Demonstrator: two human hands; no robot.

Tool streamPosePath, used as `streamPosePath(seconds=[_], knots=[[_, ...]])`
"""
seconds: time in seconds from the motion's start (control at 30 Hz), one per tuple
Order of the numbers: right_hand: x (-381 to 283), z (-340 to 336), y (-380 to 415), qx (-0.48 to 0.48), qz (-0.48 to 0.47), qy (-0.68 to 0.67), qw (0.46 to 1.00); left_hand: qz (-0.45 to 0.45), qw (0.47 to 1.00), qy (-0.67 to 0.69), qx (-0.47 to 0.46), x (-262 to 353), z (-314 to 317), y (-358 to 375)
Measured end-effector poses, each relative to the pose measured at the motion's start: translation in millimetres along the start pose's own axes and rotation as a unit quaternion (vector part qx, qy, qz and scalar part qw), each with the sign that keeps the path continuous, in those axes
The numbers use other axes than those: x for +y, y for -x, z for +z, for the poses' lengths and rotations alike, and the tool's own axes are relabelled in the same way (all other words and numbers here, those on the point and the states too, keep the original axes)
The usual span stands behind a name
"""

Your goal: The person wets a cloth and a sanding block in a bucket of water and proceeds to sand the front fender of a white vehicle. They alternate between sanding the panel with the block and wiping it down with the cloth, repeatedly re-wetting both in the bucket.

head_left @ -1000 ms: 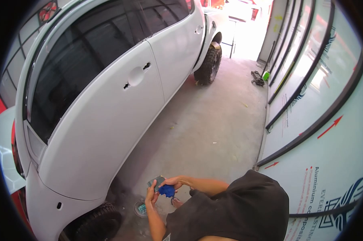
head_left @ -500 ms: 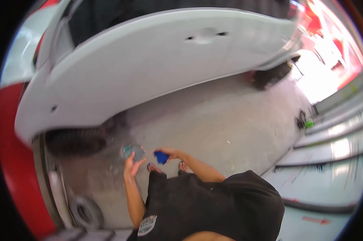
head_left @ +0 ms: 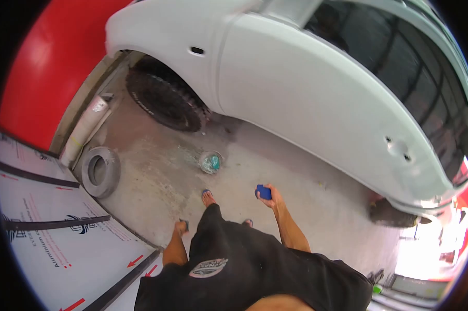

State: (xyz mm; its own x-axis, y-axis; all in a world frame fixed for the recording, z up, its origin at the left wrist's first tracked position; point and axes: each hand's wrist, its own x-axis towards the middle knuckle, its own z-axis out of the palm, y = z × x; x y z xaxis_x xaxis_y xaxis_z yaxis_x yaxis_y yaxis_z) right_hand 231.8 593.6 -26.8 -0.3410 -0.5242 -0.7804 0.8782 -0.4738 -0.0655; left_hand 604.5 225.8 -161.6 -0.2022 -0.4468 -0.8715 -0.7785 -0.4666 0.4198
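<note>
My right hand (head_left: 276, 198) is closed round a small blue block (head_left: 263, 192), held out over the floor between me and the white car (head_left: 306, 88). Lower and to the left, my left hand (head_left: 181, 228) hangs beside my leg, its fingers closed on a thin grey piece (head_left: 185, 224), mostly hidden by the hand. A round tub (head_left: 203, 167) with something teal in it stands on the floor ahead of my feet, apart from both hands.
The car's front wheel (head_left: 166, 98) is beyond the tub. A loose grey tyre (head_left: 112, 173) and a pale roll (head_left: 86, 127) lie at the left, near wrapped panels (head_left: 52, 243) and a red wall (head_left: 57, 67). Concrete floor (head_left: 151, 171) runs along the car.
My view has swung left toward the car's front. My hands have moved apart; the left, earlier in front holding a flat grey piece, is now down by my leg. The right keeps the blue block.
</note>
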Motion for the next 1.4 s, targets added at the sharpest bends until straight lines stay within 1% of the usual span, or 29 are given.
streamPosePath(seconds=[0.03, 0.07, 0.1, 0.13, 0.2, 0.23, 0.3, 0.33, 0.4, 0.47, 0.5, 0.53, 0.57, 0.6, 0.67, 0.73, 0.8, 0.87, 0.9, 0.93, 1.0, 1.03, 1.07, 1.1, 1.13, 1.23, 1.3, 1.4], knots=[[2.0, 12.8, -16.3, -0.004, 0.0, 0.026, 1.0, 0.0, 1.0, 0.029, -0.006, -9.9, -6.8, 7.1], [6.9, 23.2, -31.5, -0.005, 0.0, 0.048, 0.999, 0.019, 0.999, -0.018, -0.026, -28.4, -22.1, 1.3], [11.1, 35.4, -47.4, -0.006, -0.001, 0.07, 0.998, -0.04, 0.999, 0.03, 0.007, -24.2, -20.9, 8.5], [17.2, 49.3, -63.0, 0.012, 0.0, 0.107, 0.994, -0.073, 0.996, 0.039, 0.032, -20.2, -21.3, 7.3], [29.4, 79.5, -94.6, 0.051, 0.0, 0.181, 0.982, -0.09, 0.995, 0.028, 0.041, -8.9, -24.7, -5.2], [37.5, 99.1, -105.1, 0.059, -0.001, 0.189, 0.98, -0.091, 0.995, 0.02, 0.041, 1.3, -24.7, -10.1], [54.9, 131.8, -124.1, 0.076, -0.006, 0.203, 0.976, -0.04, 0.999, -0.031, 0.018, 25.8, -21.4, -29.1], [58.3, 140.6, -140.9, 0.056, 0.013, 0.223, 0.973, -0.016, 0.998, -0.058, 0.006, 39.0, -17.7, -39.5], [66.2, 147.2, -176.1, 0.016, 0.051, 0.255, 0.965, 0.04, 0.98, -0.189, -0.038, 85.0, -8.4, -53.3], [83.9, 164.7, -201.7, 0.06, 0.038, 0.304, 0.95, 0.195, 0.951, -0.24, -0.029, 104.4, 11.3, -85.0], [90.6, 175.3, -216.5, 0.082, 0.03, 0.325, 0.942, 0.171, 0.969, -0.176, -0.011, 112.9, 24.7, -101.3], [95.7, 184.7, -232.7, 0.074, 0.018, 0.353, 0.932, 0.146, 0.984, -0.107, 0.007, 121.9, 41.4, -114.6], [102.2, 186.1, -246.1, 0.071, 0.011, 0.383, 0.921, 0.126, 0.992, -0.011, -0.012, 135.8, 56.7, -111.7], [108.3, 183.3, -258.6, 0.072, 0.007, 0.414, 0.907, 0.099, 0.991, 0.088, -0.03, 152.6, 68.5, -110.1], [118.8, 178.4, -287.4, 0.119, -0.014, 0.436, 0.892, 0.083, 0.981, 0.147, -0.092, 160.7, 87.4, -132.3], [122.1, 169.9, -314.5, 0.129, -0.014, 0.451, 0.883, 0.039, 0.989, 0.132, -0.045, 186.7, 113.8, -136.1], [122.8, 149.6, -351.2, 0.128, -0.044, 0.496, 0.858, 0.017, 0.987, 0.15, -0.054, 212.2, 134.4, -141.0], [116.5, 92.3, -418.8, 0.092, -0.124, 0.636, 0.756, 0.042, 0.983, 0.179, -0.006, 182.8, 168.2, -204.4], [115.0, 68.4, -439.3, 0.1, -0.176, 0.657, 0.726, 0.065, 0.995, 0.074, 0.011, 181.0, 175.6, -213.8], [106.3, 48.6, -461.5, 0.104, -0.23, 0.682, 0.686, 0.093, 0.995, -0.025, 0.022, 188.1, 187.2, -229.4], [87.9, 23.1, -491.6, 0.192, -0.261, 0.732, 0.599, 0.161, 0.985, -0.062, 0.021, 155.7, 218.3, -301.8], [76.6, 0.0, -516.6, 0.209, -0.24, 0.767, 0.558, 0.206, 0.972, -0.084, 0.073, 187.8, 227.3, -283.8], [69.2, -2.7, -530.1, 0.244, -0.265, 0.767, 0.531, 0.253, 0.959, -0.098, 0.087, 179.5, 245.1, -319.1], [66.3, -1.2, -536.6, 0.28, -0.287, 0.764, 0.506, 0.312, 0.942, -0.076, 0.101, 167.0, 265.4, -359.8], [61.1, -11.2, -553.5, 0.261, -0.273, 0.775, 0.507, 0.227, 0.961, -0.123, 0.099, 196.5, 276.9, -351.8], [41.2, -25.5, -598.3, 0.218, -0.257, 0.796, 0.503, 0.185, 0.967, -0.154, 0.078, 198.5, 314.4, -419.7], [34.7, -23.0, -613.9, 0.207, -0.263, 0.805, 0.489, 0.223, 0.946, -0.223, 0.08, 198.9, 325.3, -449.1], [41.1, -21.3, -616.8, 0.27, -0.258, 0.782, 0.499, 0.266, 0.899, -0.34, 0.068, 194.6, 337.5, -479.2]])
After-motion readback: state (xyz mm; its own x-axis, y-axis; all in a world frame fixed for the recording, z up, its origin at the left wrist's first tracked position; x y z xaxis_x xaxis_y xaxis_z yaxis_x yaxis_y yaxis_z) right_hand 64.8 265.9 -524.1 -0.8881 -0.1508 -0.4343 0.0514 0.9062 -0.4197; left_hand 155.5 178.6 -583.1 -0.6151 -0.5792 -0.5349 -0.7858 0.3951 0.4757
